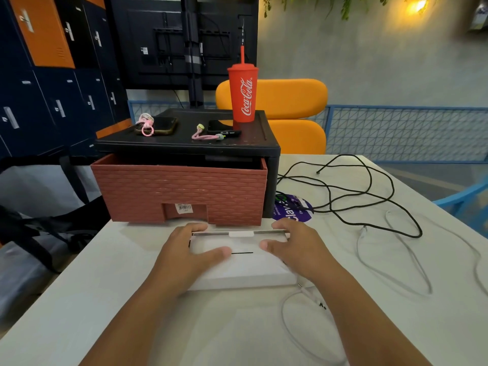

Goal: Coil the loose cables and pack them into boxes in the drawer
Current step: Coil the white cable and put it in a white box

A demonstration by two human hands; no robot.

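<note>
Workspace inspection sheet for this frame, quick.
Surface: white table, cables spread over its right side.
Job's things: white box in front of the drawer, which is pulled partly out of the black unit.
Clutter: cup and two phones on the unit; purple card beside it.
Grippers: left hand and right hand both grip the box.
Cables: black cable and white cable loose, uncoiled.
Surroundings: lockers, screen, chair, bag.
</note>
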